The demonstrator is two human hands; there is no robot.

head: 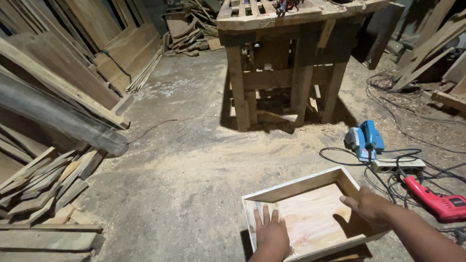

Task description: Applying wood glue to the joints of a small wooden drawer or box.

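Far left: long planks [58, 82] lean against the wall, with a heap of short wood offcuts [43, 184] lying on the floor [184, 160] below them. The floor is concrete, dusted with sawdust, and a thin wire [165, 123] trails across it.

Centre, far: a rough wooden desk [286, 63] stands on heavy legs, with sawdust piled at its foot.

Centre, near: a shallow open wooden box [310, 213] with a plywood bottom rests on the floor, tilted slightly in view. The left hand [272, 235] lies flat inside it, fingers spread on the bottom panel near the left wall, gripping nothing. The right hand [371, 208] rests on the right wall of the box, fingers reaching inward over the edge; whether it clamps the wall cannot be told.

Right: a blue electric planer [365, 139] sits on the floor just beyond the box. Beside it lies a white power strip [398, 166] amid tangled black cables [388, 97]. A red power drill [439, 203] lies near the right hand, apart from it. More boards [427, 43] lean at far right.
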